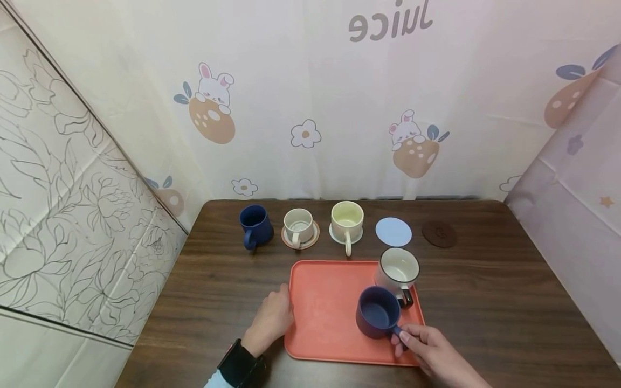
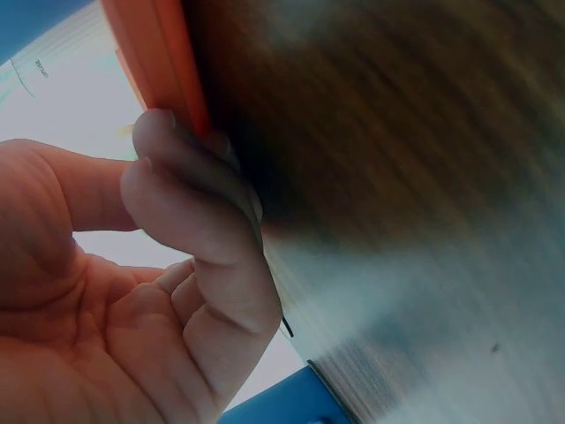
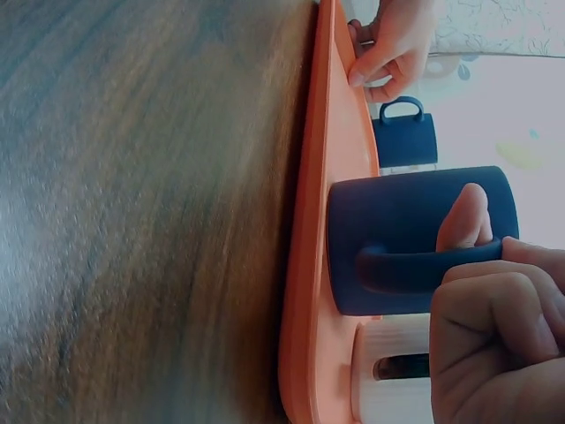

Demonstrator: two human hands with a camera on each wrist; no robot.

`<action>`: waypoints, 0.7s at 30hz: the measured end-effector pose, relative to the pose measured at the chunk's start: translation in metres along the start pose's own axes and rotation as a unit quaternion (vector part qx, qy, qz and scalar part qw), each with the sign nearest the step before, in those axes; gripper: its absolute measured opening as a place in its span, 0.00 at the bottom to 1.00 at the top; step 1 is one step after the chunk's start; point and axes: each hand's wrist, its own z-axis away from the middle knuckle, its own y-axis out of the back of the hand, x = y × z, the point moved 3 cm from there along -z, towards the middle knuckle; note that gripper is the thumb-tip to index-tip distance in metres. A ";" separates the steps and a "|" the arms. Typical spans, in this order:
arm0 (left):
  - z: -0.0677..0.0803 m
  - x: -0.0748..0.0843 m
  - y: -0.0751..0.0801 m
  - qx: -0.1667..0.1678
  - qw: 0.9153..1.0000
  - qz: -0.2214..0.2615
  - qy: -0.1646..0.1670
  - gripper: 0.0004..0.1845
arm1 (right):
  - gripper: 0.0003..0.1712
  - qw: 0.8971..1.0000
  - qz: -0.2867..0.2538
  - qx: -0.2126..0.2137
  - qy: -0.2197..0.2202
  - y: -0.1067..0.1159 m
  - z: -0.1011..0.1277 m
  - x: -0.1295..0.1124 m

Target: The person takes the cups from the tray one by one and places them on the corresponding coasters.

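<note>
- Holding the handle of the dark blue mug [image 1: 378, 313] is your right hand [image 1: 433, 350]; fingers curl round that handle, one finger pokes thru the loop.
- The dark blue mug sits on the orange tray [image 1: 322, 312], near the tray's right front corner.
- Your left hand [image 1: 271, 318] is at the tray's left edge. Its fingers are bent & pinch the rim w/ the thumb, as the right wrist view shows.
- A white mug w/ a dark rim [image 1: 398, 273] stands on the tray too, just behind the blue one, touching or almost touching it.
- The tray lies on the brown desk [image 1: 495, 302], near the front.
- At the back of the desk is a row, left to right: 2nd blue mug [image 1: 255, 224], small cream cup [image 1: 298, 226] on a tan coaster, pale yellow mug [image 1: 346, 222] on a white coaster, a bare light blue coaster [image 1: 393, 232], a bare dark brown coaster [image 1: 439, 234].
- A black band [image 1: 239, 364] is on your left wrist.
</note>
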 end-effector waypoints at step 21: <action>0.000 -0.002 0.000 0.007 1.000 0.002 -0.007 0.11 | 0.19 0.998 0.014 0.018 0.061 -0.011 -0.001 -0.013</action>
